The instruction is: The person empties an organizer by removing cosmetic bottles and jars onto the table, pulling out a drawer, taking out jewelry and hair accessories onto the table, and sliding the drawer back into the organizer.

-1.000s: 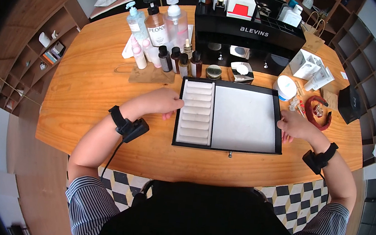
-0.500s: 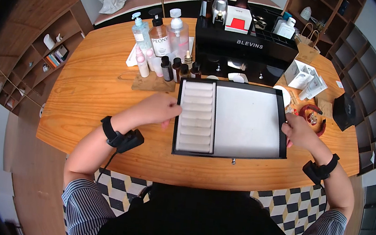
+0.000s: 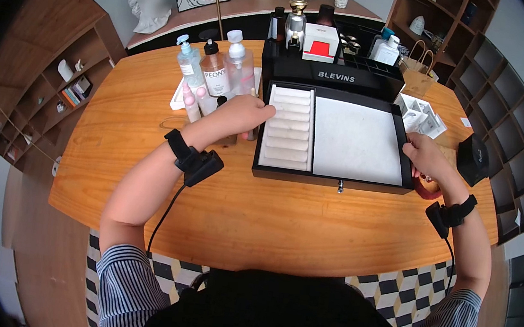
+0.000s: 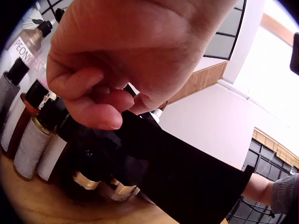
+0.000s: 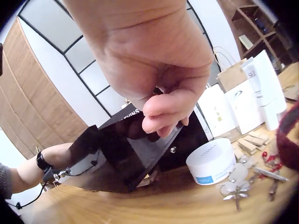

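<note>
Both hands carry a black drawer (image 3: 331,181), raised above the wooden table and close in front of the black organizer (image 3: 368,82) marked BLEVINS. Cream padded ring rolls (image 3: 289,125) line its left part; a white-lined flat compartment (image 3: 358,142) fills the right. My left hand (image 3: 246,115) grips the drawer's left wall, with thumb at the rim and fingers curled underneath in the left wrist view. At the opposite wall, my right hand (image 3: 429,158) holds the side with fingers bent. A small metal knob (image 3: 341,186) sits on the front. The organizer's lower front is mostly hidden behind the drawer.
Small dark-capped bottles (image 4: 35,144) stand under and beside the drawer's left side, with taller pump bottles (image 3: 217,76) behind. On the right are a white jar (image 5: 212,161), hair clips (image 5: 236,186), a dark red headband (image 3: 427,189), white boxes (image 3: 417,116) and a black box (image 3: 473,160).
Both hands have raised the drawer off the table and moved it away from the body, slightly rightward, up to the organizer. It now covers the small jars that showed before.
</note>
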A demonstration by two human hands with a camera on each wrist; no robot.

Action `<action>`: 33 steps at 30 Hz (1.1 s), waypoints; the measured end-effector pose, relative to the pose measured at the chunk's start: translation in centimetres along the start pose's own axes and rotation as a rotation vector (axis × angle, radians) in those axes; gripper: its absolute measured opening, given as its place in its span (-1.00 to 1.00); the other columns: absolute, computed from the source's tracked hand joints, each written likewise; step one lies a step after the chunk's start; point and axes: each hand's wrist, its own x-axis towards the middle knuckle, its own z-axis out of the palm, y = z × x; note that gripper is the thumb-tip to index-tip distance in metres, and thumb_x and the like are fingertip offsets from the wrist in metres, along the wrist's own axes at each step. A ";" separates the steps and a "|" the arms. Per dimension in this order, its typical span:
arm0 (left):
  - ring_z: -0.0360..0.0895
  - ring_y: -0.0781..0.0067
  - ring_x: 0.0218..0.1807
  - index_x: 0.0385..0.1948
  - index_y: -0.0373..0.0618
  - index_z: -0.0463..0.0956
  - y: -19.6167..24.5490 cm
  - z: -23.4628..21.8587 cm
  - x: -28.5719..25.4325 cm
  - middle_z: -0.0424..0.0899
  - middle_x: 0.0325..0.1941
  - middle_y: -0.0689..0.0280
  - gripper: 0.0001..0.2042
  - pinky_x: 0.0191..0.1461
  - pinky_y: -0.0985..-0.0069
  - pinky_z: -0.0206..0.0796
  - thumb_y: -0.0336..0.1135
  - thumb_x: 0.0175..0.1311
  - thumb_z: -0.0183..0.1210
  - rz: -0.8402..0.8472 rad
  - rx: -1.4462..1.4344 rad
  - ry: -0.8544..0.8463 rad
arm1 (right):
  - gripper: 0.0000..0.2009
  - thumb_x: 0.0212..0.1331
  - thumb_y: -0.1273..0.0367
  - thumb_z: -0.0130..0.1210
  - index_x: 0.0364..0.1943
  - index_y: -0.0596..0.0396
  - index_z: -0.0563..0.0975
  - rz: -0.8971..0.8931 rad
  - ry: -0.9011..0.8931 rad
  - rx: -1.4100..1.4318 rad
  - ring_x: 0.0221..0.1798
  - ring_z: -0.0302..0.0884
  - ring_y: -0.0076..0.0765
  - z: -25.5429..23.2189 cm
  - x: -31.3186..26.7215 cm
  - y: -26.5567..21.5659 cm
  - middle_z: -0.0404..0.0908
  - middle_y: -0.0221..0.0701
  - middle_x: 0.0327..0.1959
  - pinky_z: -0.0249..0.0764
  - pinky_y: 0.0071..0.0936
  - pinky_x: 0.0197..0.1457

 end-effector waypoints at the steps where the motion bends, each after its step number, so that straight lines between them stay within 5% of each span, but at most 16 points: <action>1: 0.38 0.56 -0.72 -0.57 -0.27 0.47 0.0 0.1 0.1 0.42 -0.69 0.38 -0.61 -0.60 0.55 0.27 -0.10 0.32 -0.02 -0.020 0.004 -0.009 | -0.78 0.26 0.44 -0.11 -0.44 0.36 0.44 -0.010 0.002 -0.012 -0.73 0.50 -0.38 0.0 0.3 0.3 0.46 -0.29 -0.70 0.44 -0.46 -0.65; 5: 0.37 0.57 -0.73 -0.54 -0.29 0.50 -0.8 0.0 0.7 0.43 -0.69 0.38 -0.61 -0.61 0.55 0.26 -0.10 0.31 -0.01 -0.005 0.035 -0.031 | -0.77 0.25 0.43 -0.10 -0.46 0.36 0.44 -0.039 0.019 -0.055 -0.74 0.49 -0.36 0.3 1.3 0.9 0.47 -0.26 -0.72 0.44 -0.44 -0.65; 7: 0.50 0.39 -0.68 -0.61 -0.33 0.48 -1.3 0.0 0.9 0.50 -0.69 0.23 -0.53 -0.52 0.46 0.36 -0.03 0.27 -0.04 0.016 -0.002 0.005 | -0.76 0.24 0.42 -0.09 -0.48 0.37 0.44 -0.062 0.026 -0.036 -0.75 0.49 -0.35 0.4 1.4 0.5 0.47 -0.24 -0.73 0.43 -0.42 -0.66; 24: 0.48 0.47 -0.69 -0.41 -0.35 0.50 -1.3 -0.8 1.5 0.50 -0.60 0.29 -0.65 -0.56 0.49 0.33 -0.16 0.33 -0.05 -0.034 -0.153 0.066 | -0.71 0.23 0.36 -0.06 -0.38 0.43 0.52 -0.067 0.068 -0.073 -0.67 0.51 -0.25 0.4 5.2 1.0 0.51 -0.19 -0.65 0.47 -0.34 -0.54; 27: 0.53 0.30 -0.63 -0.38 -0.31 0.49 -1.2 -0.8 1.1 0.52 -0.59 0.24 -0.68 -0.47 0.39 0.39 -0.18 0.33 -0.05 0.036 -0.044 0.096 | -0.70 0.23 0.35 -0.05 -0.30 0.42 0.54 -0.049 0.054 -0.111 -0.66 0.52 -0.27 0.2 6.9 1.2 0.54 -0.19 -0.61 0.47 -0.37 -0.54; 29: 0.56 0.06 -0.51 -0.40 -0.27 0.49 -0.9 -0.1 0.3 0.55 -0.51 0.16 -0.74 -0.33 0.25 0.43 -0.22 0.30 0.00 0.280 0.401 0.398 | -0.70 0.23 0.34 -0.03 -0.26 0.40 0.56 -0.028 0.074 -0.043 -0.65 0.53 -0.30 0.1 7.6 0.8 0.56 -0.19 -0.59 0.48 -0.39 -0.54; 32: 0.54 -0.03 -0.23 -0.39 -0.24 0.45 0.6 0.5 -1.4 0.57 -0.40 0.10 -0.78 -0.15 0.20 0.37 -0.24 0.24 0.09 0.415 0.394 0.484 | -0.70 0.23 0.33 -0.01 -0.23 0.39 0.56 -0.028 0.161 -0.044 -0.65 0.54 -0.31 0.4 9.3 1.1 0.56 -0.19 -0.60 0.47 -0.39 -0.54; 33: 0.50 0.04 -0.02 -0.22 -0.20 0.48 0.5 0.5 -1.4 0.55 -0.12 0.10 -0.73 0.01 0.24 0.34 -0.19 0.20 0.20 0.439 0.449 0.443 | -0.72 0.25 0.33 0.01 -0.24 0.37 0.54 -0.038 0.182 -0.049 -0.65 0.53 -0.33 0.3 9.8 1.0 0.56 -0.21 -0.60 0.47 -0.42 -0.56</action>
